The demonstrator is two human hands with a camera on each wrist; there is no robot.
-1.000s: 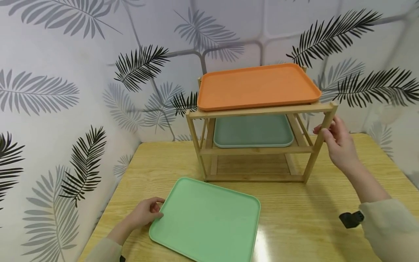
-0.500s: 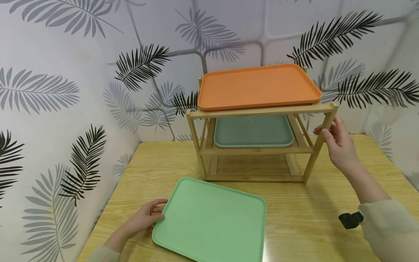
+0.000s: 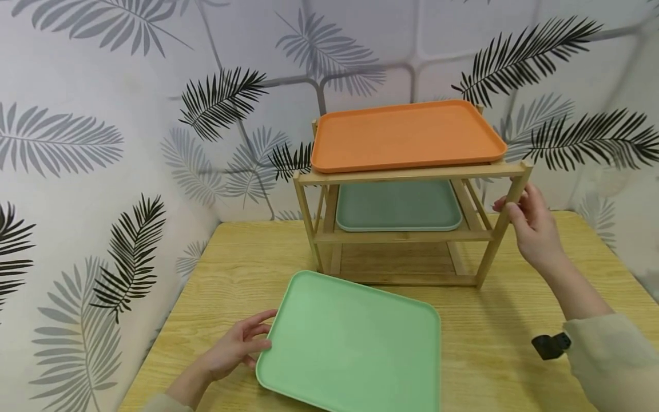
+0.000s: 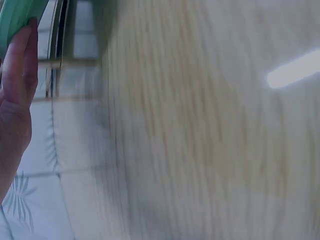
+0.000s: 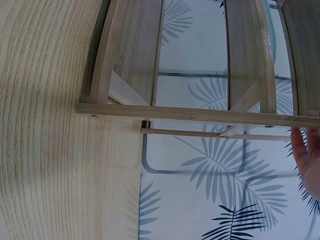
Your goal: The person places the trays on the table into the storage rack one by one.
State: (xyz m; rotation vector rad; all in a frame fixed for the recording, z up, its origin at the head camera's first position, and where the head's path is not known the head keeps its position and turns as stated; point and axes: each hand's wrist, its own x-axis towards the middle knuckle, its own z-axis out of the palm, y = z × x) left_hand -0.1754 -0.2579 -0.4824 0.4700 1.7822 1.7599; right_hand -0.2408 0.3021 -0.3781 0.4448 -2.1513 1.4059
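In the head view my left hand point(image 3: 238, 347) grips the left edge of a light green tray point(image 3: 355, 349), thumb over the rim and fingers at its side and underneath. The tray is tilted, its far edge overlapping the foot of a wooden rack point(image 3: 396, 280). The left wrist view shows the same hand point(image 4: 17, 90) pinching the green tray point(image 4: 20, 17) above the table. My right hand point(image 3: 535, 229) holds the rack's right front post. In the right wrist view the right hand point(image 5: 307, 160) shows at the right edge, its fingers at the wooden post point(image 5: 200, 115).
An orange tray point(image 3: 407, 137) lies on the rack's top tier, slightly askew. A grey-green tray point(image 3: 399, 206) lies on the middle tier. Below it is the bottom tier point(image 3: 396, 257). The wooden table point(image 3: 247, 252) meets a leaf-patterned wall point(image 3: 139, 114) behind and at the left.
My left hand has carried the light green tray to the right and slightly up, towards the rack. The right hand and the rack stay where they were.
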